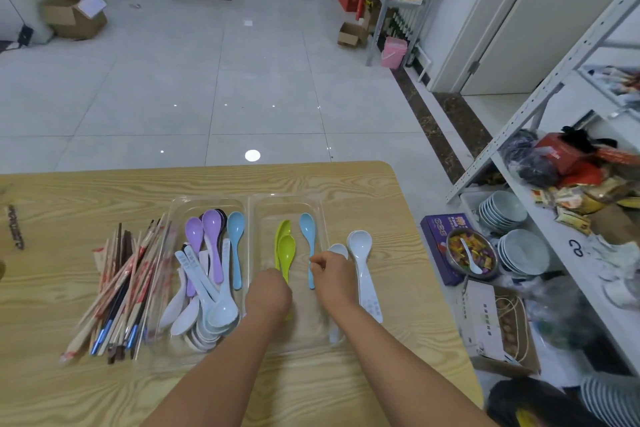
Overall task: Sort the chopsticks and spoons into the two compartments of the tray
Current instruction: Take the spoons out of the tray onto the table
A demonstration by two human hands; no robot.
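A clear two-compartment tray (248, 204) sits on the wooden table. Its left compartment holds several spoons (211, 281), white, purple and blue. In the right compartment lie green spoons (285, 246) and a blue spoon (307, 229). My left hand (268, 295) is curled over the green spoons' handles. My right hand (332, 274) pinches the blue spoon's handle. A pile of chopsticks (128, 288) lies on the table left of the tray. Stacked white spoons (362, 260) lie just right of the tray.
The table's right edge (433, 253) drops to a floor crowded with a purple box (436, 246), a metal bowl of sweets (471, 251), stacked plates (523, 253) and a cardboard box (495, 329). A metal shelf unit (571, 156) stands at the right.
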